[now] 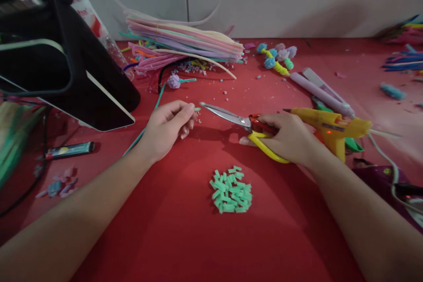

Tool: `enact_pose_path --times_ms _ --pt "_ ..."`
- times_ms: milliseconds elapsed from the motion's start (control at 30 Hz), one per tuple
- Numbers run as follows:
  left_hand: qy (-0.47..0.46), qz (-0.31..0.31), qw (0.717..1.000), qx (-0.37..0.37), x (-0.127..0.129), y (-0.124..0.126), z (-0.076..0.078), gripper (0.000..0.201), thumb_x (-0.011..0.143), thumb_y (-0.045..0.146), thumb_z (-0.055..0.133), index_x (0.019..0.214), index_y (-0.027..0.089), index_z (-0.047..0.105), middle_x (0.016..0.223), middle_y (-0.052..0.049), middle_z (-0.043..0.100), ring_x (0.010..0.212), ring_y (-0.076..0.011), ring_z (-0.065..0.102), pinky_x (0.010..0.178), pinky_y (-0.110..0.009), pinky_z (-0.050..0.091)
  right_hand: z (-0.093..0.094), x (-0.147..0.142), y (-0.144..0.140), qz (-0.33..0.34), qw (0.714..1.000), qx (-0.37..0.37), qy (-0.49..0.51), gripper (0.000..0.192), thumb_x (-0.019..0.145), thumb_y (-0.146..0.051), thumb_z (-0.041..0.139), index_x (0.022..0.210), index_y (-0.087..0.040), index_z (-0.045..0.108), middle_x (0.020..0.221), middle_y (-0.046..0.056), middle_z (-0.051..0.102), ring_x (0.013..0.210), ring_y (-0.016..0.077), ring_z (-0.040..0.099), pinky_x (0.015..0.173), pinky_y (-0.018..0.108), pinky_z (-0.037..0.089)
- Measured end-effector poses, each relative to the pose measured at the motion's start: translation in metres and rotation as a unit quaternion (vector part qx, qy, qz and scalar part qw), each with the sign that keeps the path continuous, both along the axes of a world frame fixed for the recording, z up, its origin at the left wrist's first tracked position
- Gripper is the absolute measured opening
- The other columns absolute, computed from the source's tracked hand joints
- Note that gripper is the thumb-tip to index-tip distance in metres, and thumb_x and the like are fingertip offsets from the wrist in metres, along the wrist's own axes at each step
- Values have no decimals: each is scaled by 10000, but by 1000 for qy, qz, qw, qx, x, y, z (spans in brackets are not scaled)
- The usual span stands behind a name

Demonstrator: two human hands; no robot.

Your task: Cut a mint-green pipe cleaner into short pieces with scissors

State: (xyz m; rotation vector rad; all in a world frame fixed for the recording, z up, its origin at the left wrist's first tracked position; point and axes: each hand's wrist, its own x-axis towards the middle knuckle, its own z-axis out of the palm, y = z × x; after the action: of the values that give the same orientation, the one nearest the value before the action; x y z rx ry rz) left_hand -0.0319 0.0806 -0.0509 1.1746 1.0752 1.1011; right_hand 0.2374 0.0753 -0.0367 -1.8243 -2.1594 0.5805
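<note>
With our left hand [168, 125] we pinch a green fuzzy stem [197, 109] between thumb and fingers, its short end poking out to the right. Our right hand [287, 134] is curled around the red and yellow handles of the scissors [228, 115]; their blades point left and lie nearly together, the tip just beside the stem's end. Nearer to us, between our forearms, we have a loose pile of short green pieces [231, 190] on the red table [158, 233].

A teal stem [134, 143] runs behind our left wrist; we cannot tell whether it joins the one we pinch. Beyond our left hand lie a lilac pompom [173, 81] and, farther off by the wall, a bundle of pastel stems [188, 39]. At far left we see a black container [109, 92]. A yellow glue gun [330, 123] is just beyond our right hand, near a lilac straightener [320, 92].
</note>
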Motion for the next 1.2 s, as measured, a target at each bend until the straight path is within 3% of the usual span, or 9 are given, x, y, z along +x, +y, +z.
enact_pose_path --times_ms 1200 --pt "23 7 1000 11 0 -1 0 232 885 353 661 733 179 633 622 8 566 501 -69 457 466 -200 367 4 -1 1 14 1000 -4 -5 689 617 -885 577 587 -225 381 561 -27 307 561 121 278 505 294 260"
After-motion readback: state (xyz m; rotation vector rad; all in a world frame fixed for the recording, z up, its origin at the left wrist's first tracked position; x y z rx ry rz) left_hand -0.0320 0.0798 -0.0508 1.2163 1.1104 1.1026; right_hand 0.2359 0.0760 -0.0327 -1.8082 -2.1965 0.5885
